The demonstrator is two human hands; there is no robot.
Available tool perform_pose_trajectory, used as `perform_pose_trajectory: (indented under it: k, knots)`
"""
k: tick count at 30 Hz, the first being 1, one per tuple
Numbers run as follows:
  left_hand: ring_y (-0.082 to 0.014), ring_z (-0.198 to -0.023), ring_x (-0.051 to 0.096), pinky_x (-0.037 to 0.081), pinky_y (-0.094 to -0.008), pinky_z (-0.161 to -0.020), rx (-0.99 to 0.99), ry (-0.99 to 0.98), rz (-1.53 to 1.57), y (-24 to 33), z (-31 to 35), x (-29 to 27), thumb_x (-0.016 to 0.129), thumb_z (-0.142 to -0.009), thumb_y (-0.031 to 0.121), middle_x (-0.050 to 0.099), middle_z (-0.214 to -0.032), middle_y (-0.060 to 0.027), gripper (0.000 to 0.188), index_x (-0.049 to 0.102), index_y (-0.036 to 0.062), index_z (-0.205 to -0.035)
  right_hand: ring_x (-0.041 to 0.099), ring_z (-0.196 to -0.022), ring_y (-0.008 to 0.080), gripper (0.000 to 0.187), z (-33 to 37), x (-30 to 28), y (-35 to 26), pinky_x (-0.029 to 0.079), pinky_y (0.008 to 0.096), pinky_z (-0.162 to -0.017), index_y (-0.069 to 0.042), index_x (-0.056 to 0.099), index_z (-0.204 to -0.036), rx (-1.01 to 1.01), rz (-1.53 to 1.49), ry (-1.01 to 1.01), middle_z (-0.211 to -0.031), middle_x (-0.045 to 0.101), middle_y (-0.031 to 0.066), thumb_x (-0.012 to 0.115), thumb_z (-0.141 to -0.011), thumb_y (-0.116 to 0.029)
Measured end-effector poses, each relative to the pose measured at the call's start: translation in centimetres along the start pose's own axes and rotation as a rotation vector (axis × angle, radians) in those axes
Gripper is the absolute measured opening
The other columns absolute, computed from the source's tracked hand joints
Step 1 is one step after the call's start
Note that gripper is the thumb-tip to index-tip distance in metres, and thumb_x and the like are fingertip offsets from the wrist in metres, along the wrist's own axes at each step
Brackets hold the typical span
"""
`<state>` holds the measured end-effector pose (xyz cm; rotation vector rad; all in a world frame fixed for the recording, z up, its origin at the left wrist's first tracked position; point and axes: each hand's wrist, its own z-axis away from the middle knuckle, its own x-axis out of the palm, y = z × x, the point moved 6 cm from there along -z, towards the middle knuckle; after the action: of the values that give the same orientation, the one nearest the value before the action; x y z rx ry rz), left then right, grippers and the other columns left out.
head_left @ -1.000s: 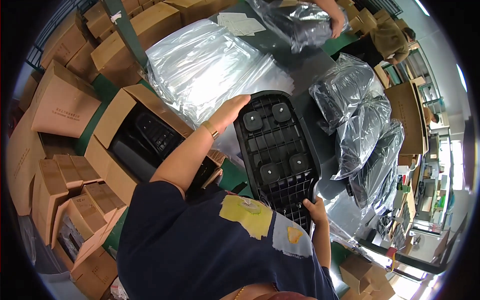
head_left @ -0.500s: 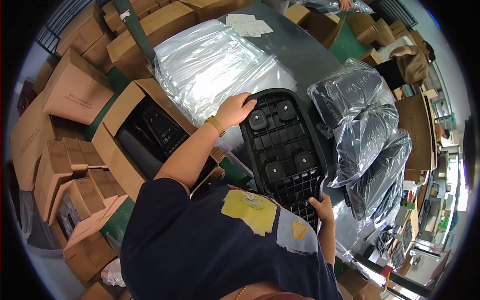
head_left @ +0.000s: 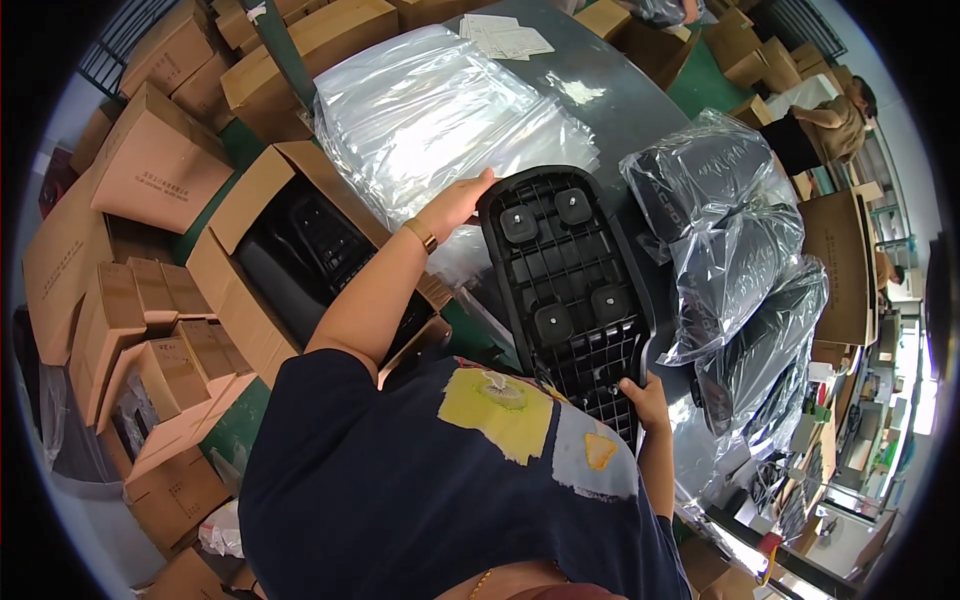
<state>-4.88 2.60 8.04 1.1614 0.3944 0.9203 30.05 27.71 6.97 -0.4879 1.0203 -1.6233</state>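
A long black ribbed plastic panel (head_left: pixel 565 265) with rounded corners stands tilted before me. Its underside faces me, with several square pads that each carry a small metal stud. My right hand (head_left: pixel 648 400) is closed round the panel's lower right edge, thumb on the front, other fingers hidden behind. My left hand (head_left: pixel 455 207) is at the upper left edge, fingers stretched out towards the corner; its thumb no longer lies over the front. Just beyond that hand, a stack of clear plastic bags (head_left: pixel 430 110) lies on the dark table (head_left: pixel 600 100).
An open carton (head_left: pixel 235 300) with black plastic parts inside stands at my left. Bagged black parts (head_left: pixel 735 230) are piled at the right. Paper sheets (head_left: pixel 505 37) lie at the table's far end. More cartons (head_left: pixel 160 160) stack up on the left. Another person (head_left: pixel 825 125) is at the far right.
My left hand has shifted slightly left and up, its thumb coming off the panel's front. The panel has barely moved. My right hand keeps its grip.
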Motion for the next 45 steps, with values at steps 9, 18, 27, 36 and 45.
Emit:
perform_pose_trajectory:
  k: [9,18,27,36,45]
  knots:
    - [-0.0153,-0.093,0.057,0.046,-0.0332,-0.08,0.063,0.152,0.028,-3.5,-1.4,-2.0,0.043,-0.092,0.041,0.061,-0.103,-0.0061,0.042,0.059,0.0066,-0.109,0.056,-0.074,0.0114,0.036,-0.9,-0.4,1.9,0.046,0.0259,-0.068,0.002,0.061,-0.097,0.005,-0.003,0.016,-0.084,0.063,0.004,0.067,-0.08,-0.03]
    - [-0.0289,-0.086,0.055,0.045,-0.0401,-0.073,0.309,0.431,-1.26,-5.0,-2.0,0.8,0.066,-0.076,0.033,0.055,-0.091,-0.0111,0.027,0.06,0.0093,-0.085,0.059,-0.072,0.0124,0.037,1.0,-0.8,4.8,0.048,0.0254,-0.066,0.002,0.061,-0.096,0.091,-0.152,0.125,-0.083,0.064,0.0052,0.067,-0.08,-0.031]
    - [-0.0328,-0.087,0.058,0.047,-0.041,-0.073,0.12,0.373,-1.046,-5.8,-5.0,-1.8,0.049,-0.086,0.03,0.061,-0.092,-0.0141,0.027,0.063,0.0072,-0.087,0.06,-0.071,0.0133,0.039,2.0,-0.7,5.3,0.048,0.026,-0.066,0.002,0.061,-0.097,0.153,-0.131,0.167,-0.083,0.064,0.0062,0.068,-0.079,-0.033]
    - [-0.0197,-0.065,0.061,0.047,-0.0308,-0.062,0.231,0.316,-0.521,-4.8,-5.4,-3.9,0.066,-0.073,0.019,0.064,-0.071,-0.0081,0.017,0.065,0.0043,-0.081,0.061,-0.072,0.0139,0.037,2.2,0.1,5.3,0.049,0.0263,-0.067,0.002,0.06,-0.097,0.132,-0.154,0.146,-0.085,0.064,0.0067,0.066,-0.08,-0.03]
    - [-0.009,-0.05,0.046,0.036,-0.0211,-0.046,-0.026,0.392,0.328,-3.8,-3.9,-8.6,0.053,-0.085,0.012,0.054,-0.066,-0.0015,0.016,0.062,-0.0015,-0.088,0.059,-0.071,0.0125,0.037,0.1,0.7,2.2,0.047,0.0258,-0.065,0.002,0.062,-0.093,0.058,-0.122,0.037,-0.081,0.064,0.0051,0.067,-0.08,-0.032]
